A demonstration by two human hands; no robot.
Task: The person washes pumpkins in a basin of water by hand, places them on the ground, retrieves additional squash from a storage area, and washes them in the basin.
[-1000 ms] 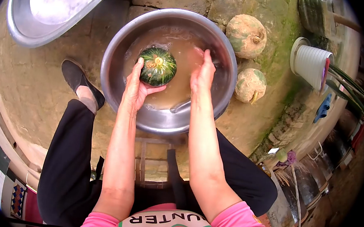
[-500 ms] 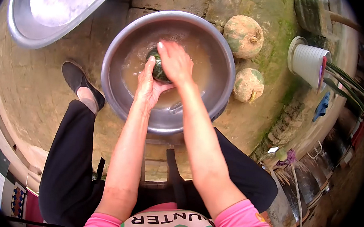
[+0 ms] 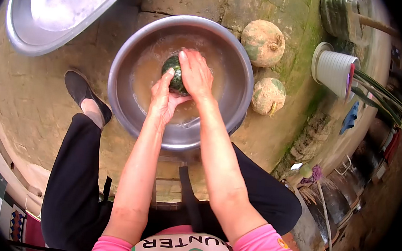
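Observation:
A dark green pumpkin [image 3: 171,66] is between my two hands, over the murky water in a wide metal basin [image 3: 134,125]. My left hand [image 3: 164,95] cups it from the left and below, with the thumb up along its side. Across its right side lies my right hand [image 3: 196,73], palm against the skin and fingers close together. Much of the pumpkin is hidden by the hands. Brown water with some foam surrounds it.
Two dirt-covered pumpkins, a larger one [image 3: 262,43] and a smaller one [image 3: 268,96], lie right of the basin. A big metal tub [image 3: 22,28] with foamy contents is at upper left. At right are a white pot [image 3: 332,65] with long leaves and a blue object [image 3: 349,118].
My right hand has come left from the basin's right side onto the pumpkin, which has turned in my left hand. The view has shifted slightly.

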